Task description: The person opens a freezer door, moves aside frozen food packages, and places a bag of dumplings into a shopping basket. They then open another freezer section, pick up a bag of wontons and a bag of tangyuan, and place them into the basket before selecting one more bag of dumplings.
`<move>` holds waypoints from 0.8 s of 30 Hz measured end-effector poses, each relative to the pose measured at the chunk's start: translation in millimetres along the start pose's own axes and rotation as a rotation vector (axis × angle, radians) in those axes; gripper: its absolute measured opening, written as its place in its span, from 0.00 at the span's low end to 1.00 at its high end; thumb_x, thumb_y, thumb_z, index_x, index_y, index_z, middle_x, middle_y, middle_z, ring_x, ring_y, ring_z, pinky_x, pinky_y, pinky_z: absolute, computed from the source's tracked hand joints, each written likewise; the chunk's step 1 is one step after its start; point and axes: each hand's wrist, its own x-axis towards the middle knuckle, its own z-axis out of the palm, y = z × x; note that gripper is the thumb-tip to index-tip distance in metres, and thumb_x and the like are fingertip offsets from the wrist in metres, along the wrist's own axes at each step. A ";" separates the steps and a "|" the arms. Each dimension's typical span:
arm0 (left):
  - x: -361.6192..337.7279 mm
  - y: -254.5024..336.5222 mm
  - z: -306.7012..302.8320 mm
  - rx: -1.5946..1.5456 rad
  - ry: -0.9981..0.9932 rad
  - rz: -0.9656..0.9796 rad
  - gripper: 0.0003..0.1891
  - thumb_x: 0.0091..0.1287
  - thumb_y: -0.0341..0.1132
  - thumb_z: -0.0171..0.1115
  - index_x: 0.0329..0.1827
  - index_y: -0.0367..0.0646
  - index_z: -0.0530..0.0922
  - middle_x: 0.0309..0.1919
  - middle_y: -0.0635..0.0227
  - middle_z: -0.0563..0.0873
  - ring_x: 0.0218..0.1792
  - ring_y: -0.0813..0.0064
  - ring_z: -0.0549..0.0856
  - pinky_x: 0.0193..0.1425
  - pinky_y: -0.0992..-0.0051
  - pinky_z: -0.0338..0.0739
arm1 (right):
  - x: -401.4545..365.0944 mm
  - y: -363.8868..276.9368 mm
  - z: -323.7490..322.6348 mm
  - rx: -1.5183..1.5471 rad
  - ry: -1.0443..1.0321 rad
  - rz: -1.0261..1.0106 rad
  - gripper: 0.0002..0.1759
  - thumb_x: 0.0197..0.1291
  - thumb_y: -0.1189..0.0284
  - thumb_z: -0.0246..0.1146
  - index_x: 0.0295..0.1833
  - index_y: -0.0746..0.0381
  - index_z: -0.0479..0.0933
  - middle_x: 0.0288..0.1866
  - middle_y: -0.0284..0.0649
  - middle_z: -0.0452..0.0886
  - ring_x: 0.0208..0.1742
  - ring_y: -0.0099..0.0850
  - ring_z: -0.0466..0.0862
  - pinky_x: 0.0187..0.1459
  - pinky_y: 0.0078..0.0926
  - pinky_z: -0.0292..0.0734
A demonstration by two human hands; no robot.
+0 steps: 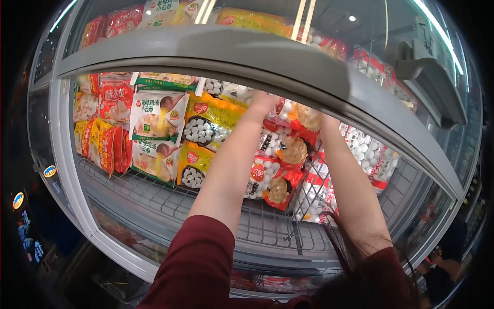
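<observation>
Both my arms reach through the opening of a freezer case. My left hand (264,103) is at the left side of a red bag (294,114) that shows white balls and a picture of a bowl. At that bag's right side is my right hand (328,122). The freezer frame and the bags hide the fingers of both hands. Below lie similar red bags of white balls (270,177), stacked in a column. Yellow bags of white balls (199,129) lie left of my left forearm.
A grey frame rail (206,49) crosses above my hands. White-and-green bags (158,116) and red bags (114,100) fill the left side. A wire divider (303,198) stands beside the red-and-white bags (368,152) on the right. Wire racking (139,186) runs along the front.
</observation>
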 end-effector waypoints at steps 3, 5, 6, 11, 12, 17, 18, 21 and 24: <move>-6.4 -5.9 9.8 0.205 0.025 -0.094 0.23 0.55 0.41 0.59 0.50 0.35 0.69 0.46 0.52 0.77 0.49 0.58 0.76 0.52 0.66 0.69 | -0.3 2.9 2.7 -0.063 0.015 -0.026 0.21 0.53 0.65 0.58 0.50 0.66 0.70 0.46 0.45 0.77 0.48 0.36 0.77 0.49 0.30 0.70; -15.3 12.7 10.7 0.294 0.085 -0.242 0.22 0.55 0.42 0.59 0.47 0.36 0.69 0.45 0.52 0.77 0.48 0.56 0.76 0.51 0.65 0.69 | 0.0 4.2 2.2 -0.108 0.022 -0.041 0.21 0.53 0.65 0.58 0.50 0.66 0.70 0.47 0.45 0.77 0.48 0.36 0.77 0.49 0.30 0.70; -15.0 14.2 11.5 0.315 0.098 -0.242 0.21 0.56 0.43 0.58 0.45 0.36 0.70 0.42 0.51 0.78 0.47 0.56 0.76 0.51 0.64 0.69 | -1.9 4.0 1.7 -0.132 0.037 -0.052 0.21 0.53 0.64 0.58 0.50 0.65 0.70 0.47 0.45 0.77 0.48 0.36 0.77 0.49 0.30 0.70; -16.2 16.0 9.3 0.528 0.104 -0.076 0.18 0.58 0.41 0.55 0.45 0.36 0.70 0.37 0.52 0.79 0.40 0.56 0.79 0.44 0.64 0.72 | -29.9 3.3 1.4 -0.224 0.186 -0.129 0.21 0.54 0.63 0.58 0.50 0.65 0.70 0.47 0.44 0.77 0.49 0.36 0.76 0.49 0.29 0.69; -14.4 13.0 11.1 0.578 0.113 -0.029 0.17 0.58 0.40 0.54 0.45 0.36 0.70 0.36 0.53 0.80 0.39 0.56 0.79 0.43 0.64 0.73 | -38.6 0.2 1.2 -0.207 0.217 -0.151 0.21 0.54 0.64 0.58 0.50 0.64 0.70 0.47 0.44 0.77 0.48 0.36 0.76 0.49 0.29 0.69; 3.7 -12.0 13.5 0.634 0.165 0.362 0.20 0.53 0.36 0.54 0.49 0.37 0.69 0.37 0.54 0.79 0.39 0.56 0.78 0.41 0.64 0.73 | -18.2 -8.0 -19.4 -0.215 -0.066 -0.090 0.23 0.52 0.65 0.58 0.53 0.63 0.68 0.49 0.47 0.73 0.49 0.41 0.73 0.53 0.31 0.65; 0.7 -11.0 18.8 0.661 0.243 0.369 0.21 0.52 0.36 0.54 0.50 0.38 0.69 0.41 0.54 0.77 0.43 0.57 0.77 0.43 0.63 0.72 | -14.4 -3.0 -17.4 -0.328 -0.065 -0.115 0.24 0.52 0.65 0.58 0.54 0.63 0.67 0.51 0.49 0.71 0.51 0.43 0.71 0.55 0.33 0.63; -27.9 -2.8 35.1 0.786 0.637 0.486 0.23 0.53 0.36 0.53 0.55 0.42 0.68 0.52 0.55 0.71 0.55 0.61 0.69 0.52 0.58 0.66 | -44.5 -6.4 3.0 -0.586 0.003 -0.312 0.30 0.50 0.62 0.58 0.59 0.60 0.62 0.58 0.54 0.62 0.59 0.49 0.61 0.60 0.39 0.54; -54.0 0.7 26.6 0.939 0.000 0.499 0.27 0.58 0.44 0.50 0.62 0.55 0.60 0.63 0.62 0.57 0.65 0.64 0.53 0.62 0.53 0.45 | -83.4 -17.3 0.5 -0.746 -0.266 -0.423 0.37 0.51 0.54 0.56 0.65 0.55 0.54 0.67 0.56 0.47 0.67 0.53 0.47 0.65 0.43 0.45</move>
